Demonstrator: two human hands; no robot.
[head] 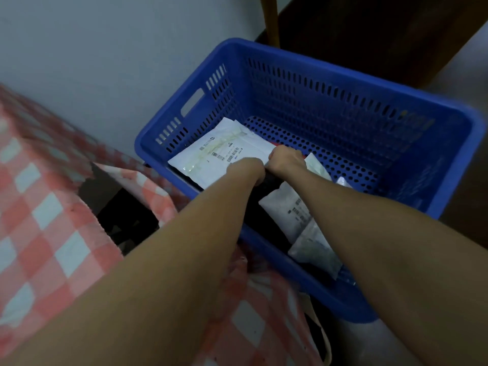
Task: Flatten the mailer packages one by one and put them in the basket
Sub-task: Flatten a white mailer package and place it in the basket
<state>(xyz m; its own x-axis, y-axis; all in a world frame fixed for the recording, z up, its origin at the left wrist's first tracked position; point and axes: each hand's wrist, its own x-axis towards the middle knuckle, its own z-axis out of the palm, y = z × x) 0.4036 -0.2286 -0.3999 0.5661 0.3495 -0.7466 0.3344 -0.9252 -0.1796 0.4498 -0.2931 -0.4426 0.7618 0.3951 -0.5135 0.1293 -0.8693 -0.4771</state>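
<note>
Fingers (276, 154) of both hands were curled on the white mailer (211, 151), down in the blue basket (343, 101).
Red-checked cloth (39, 220) sat nearest at 8 o'clock, then grey mailers (293, 204) by the near wall at 5 o'clock, then left hand (247, 169) and right hand (286, 159) side by side gripping the white mailer's near edge; it stretched toward 10 o'clock.
</note>
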